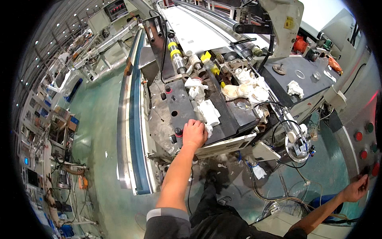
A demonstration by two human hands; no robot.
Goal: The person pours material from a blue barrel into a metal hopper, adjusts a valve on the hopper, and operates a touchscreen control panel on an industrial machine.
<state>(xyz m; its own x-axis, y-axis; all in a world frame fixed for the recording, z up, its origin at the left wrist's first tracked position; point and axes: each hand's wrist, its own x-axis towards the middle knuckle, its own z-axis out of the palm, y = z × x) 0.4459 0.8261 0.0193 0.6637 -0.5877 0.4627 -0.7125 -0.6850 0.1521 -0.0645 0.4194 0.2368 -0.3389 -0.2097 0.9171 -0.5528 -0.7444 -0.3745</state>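
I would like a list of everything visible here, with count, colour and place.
white sheet: one, white, top centre
banded roller: one, silver and yellow, beside sheet
grey plate: one, grey, centre
knobs: several, black, at plate
paper wads: several, white, across machine
blue strip: one, blue, machine's left edge
red buttons: at least three, red, right panel
green buttons: two, green, right panel
blue bin: one, blue, lower right
floor: one, green, left
background equipment: many, mixed colours, far left
left hand: one, bare, at plate's near end
right hand: one, bare, at right panel
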